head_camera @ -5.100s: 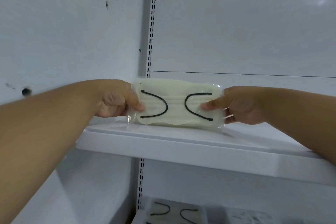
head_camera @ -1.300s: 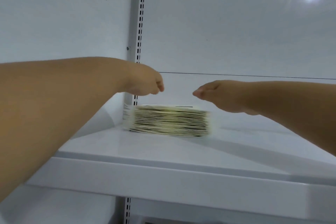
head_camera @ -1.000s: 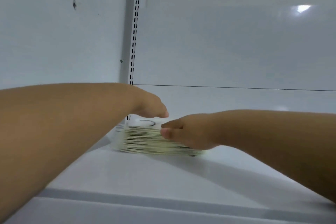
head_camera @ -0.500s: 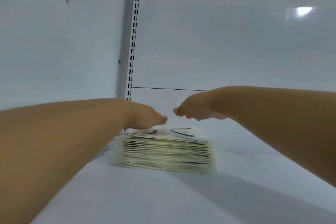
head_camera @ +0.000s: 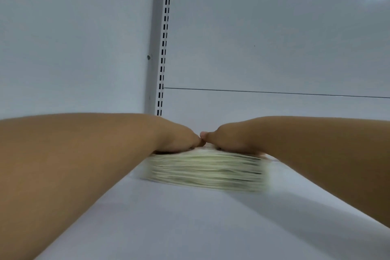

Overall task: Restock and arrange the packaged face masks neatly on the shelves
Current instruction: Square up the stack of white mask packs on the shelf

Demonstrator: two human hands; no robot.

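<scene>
Masks in clear packets make 1 pale yellow-green stack (head_camera: 205,172) lying flat on the white shelf (head_camera: 190,224), toward its far left corner — blurred, so single packets cannot be told apart. Both hands rest on top of the stack, side by side, palms down. The left hand (head_camera: 179,140) covers the left half and the right hand (head_camera: 229,141) the right half; their inner edges nearly touch at the middle. Fingers look flat on the top packet, pressing rather than gripping, though the far fingertips are hidden. Behind the stack stand the white back panel (head_camera: 274,38) and a slotted upright (head_camera: 163,48); a plain wall (head_camera: 63,38) closes the left side.
</scene>
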